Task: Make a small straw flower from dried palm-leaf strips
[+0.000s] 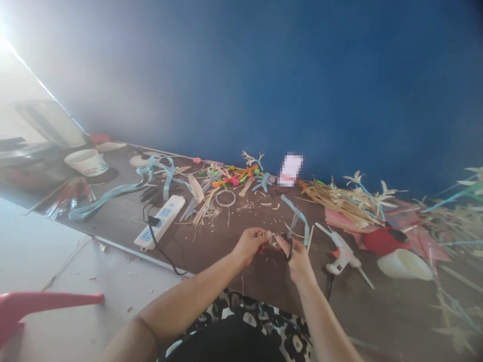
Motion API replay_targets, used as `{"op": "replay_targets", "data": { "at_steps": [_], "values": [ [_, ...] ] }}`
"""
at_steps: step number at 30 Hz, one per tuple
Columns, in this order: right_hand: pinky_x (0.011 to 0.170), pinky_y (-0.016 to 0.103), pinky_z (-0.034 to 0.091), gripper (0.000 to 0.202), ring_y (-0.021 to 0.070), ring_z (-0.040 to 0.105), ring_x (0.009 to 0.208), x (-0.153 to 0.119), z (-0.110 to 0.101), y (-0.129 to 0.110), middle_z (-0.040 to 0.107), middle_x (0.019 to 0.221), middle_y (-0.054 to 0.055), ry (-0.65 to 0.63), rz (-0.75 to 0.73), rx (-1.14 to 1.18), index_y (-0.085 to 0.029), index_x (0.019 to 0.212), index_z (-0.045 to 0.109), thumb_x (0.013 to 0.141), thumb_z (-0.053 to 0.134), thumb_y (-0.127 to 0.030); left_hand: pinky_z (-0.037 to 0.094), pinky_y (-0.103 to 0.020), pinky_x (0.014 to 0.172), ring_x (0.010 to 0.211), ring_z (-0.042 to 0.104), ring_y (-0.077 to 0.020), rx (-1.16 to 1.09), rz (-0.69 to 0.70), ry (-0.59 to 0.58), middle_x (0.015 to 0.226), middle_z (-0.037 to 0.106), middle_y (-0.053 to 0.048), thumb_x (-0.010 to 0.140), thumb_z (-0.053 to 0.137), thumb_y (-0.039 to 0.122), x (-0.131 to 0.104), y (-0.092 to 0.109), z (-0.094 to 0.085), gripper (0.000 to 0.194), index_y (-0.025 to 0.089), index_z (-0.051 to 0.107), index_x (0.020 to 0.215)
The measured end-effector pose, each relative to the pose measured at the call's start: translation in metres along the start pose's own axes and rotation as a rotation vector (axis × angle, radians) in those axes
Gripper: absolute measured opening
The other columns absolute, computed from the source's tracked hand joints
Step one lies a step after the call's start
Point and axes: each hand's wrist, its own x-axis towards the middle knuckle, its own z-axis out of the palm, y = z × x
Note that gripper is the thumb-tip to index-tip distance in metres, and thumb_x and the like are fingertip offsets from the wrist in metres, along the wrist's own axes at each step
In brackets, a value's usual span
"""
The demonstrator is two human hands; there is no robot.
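Note:
Near the table's front edge, my left hand [249,244] pinches a small pale piece [269,236], perhaps dried husk, between thumb and fingers. Close beside it on the right, my right hand [296,254] is closed round black-handled scissors [293,226], whose blades point up and away from me. The fingertips of both hands nearly meet at the pale piece. Pale scraps [247,205] and a wire ring [225,198] lie on the brown table [211,246] beyond my hands. A light blue ribbon strip [298,213] lies just behind the scissors.
At the left are a white power strip [160,222], blue ribbon [109,193] and a white cup [86,162]. A glue gun [342,254], red object [385,240], white cup [405,264] and dried husks [339,201] lie right. A blue wall [264,75] stands behind.

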Motion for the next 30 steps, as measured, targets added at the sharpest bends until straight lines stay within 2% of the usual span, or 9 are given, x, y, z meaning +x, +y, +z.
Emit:
{"op": "replay_targets", "data": {
  "at_steps": [2,4,7,9,15,24,30],
  "values": [
    [0.049,0.022,0.033,0.032,0.0122,0.046,0.052,-0.006,-0.005,-0.002,0.054,0.054,0.001,-0.050,0.019,-0.040,-0.016,0.055,0.055,0.066,0.055,-0.046,0.028,-0.016,0.040,0.042,0.040,-0.0043,-0.108,-0.014,0.000,0.050,0.048,0.003,0.059,0.063,0.036,0.000,0.005,-0.002,0.027,0.012,0.053,0.061],
    [0.049,0.022,0.032,0.031,0.0120,0.046,0.051,-0.012,-0.011,-0.004,0.054,0.053,0.000,-0.159,0.007,-0.121,-0.015,0.057,0.057,0.066,0.055,-0.045,0.030,-0.016,0.042,0.046,0.042,-0.0043,-0.212,-0.031,-0.008,0.057,0.050,0.001,0.058,0.065,0.034,-0.001,0.010,-0.004,0.026,0.012,0.054,0.062],
    [0.047,0.021,0.031,0.027,0.0114,0.045,0.049,-0.020,-0.017,-0.006,0.052,0.049,-0.002,-0.278,-0.042,-0.282,-0.015,0.057,0.058,0.061,0.060,-0.042,0.032,-0.015,0.043,0.048,0.043,-0.0040,-0.337,-0.056,-0.027,0.060,0.051,0.001,0.058,0.066,0.030,-0.002,0.016,-0.005,0.022,0.012,0.054,0.065],
    [0.046,0.021,0.030,0.026,0.0121,0.046,0.048,-0.024,-0.020,-0.007,0.053,0.047,-0.002,-0.263,-0.067,-0.365,-0.016,0.054,0.058,0.058,0.063,-0.041,0.033,-0.015,0.043,0.048,0.044,-0.0037,-0.384,-0.064,-0.034,0.061,0.052,0.001,0.058,0.066,0.027,-0.003,0.020,-0.003,0.021,0.012,0.054,0.066],
    [0.046,0.023,0.030,0.024,0.0157,0.051,0.050,-0.033,-0.023,-0.007,0.058,0.049,0.001,-0.101,-0.121,-0.552,-0.020,0.050,0.058,0.053,0.064,-0.044,0.038,-0.016,0.047,0.050,0.048,-0.0049,-0.397,-0.069,-0.014,0.062,0.054,0.001,0.058,0.067,0.026,-0.004,0.023,0.001,0.021,0.012,0.054,0.067],
    [0.047,0.024,0.029,0.026,0.0158,0.049,0.048,-0.038,-0.027,0.000,0.057,0.051,0.002,-0.113,-0.183,-0.833,-0.023,0.053,0.056,0.061,0.058,-0.047,0.041,-0.017,0.048,0.051,0.051,-0.0057,-0.419,-0.061,0.014,0.063,0.055,0.000,0.059,0.067,0.026,-0.002,0.021,-0.001,0.020,0.013,0.056,0.068],
    [0.046,0.023,0.027,0.026,0.0163,0.050,0.049,-0.038,-0.027,-0.002,0.055,0.048,0.002,-0.116,-0.169,-0.807,-0.023,0.053,0.057,0.061,0.058,-0.048,0.041,-0.017,0.048,0.052,0.051,-0.0061,-0.410,-0.054,-0.017,0.063,0.055,-0.001,0.059,0.067,0.025,-0.002,0.019,0.000,0.020,0.012,0.055,0.067]
  ]
}}
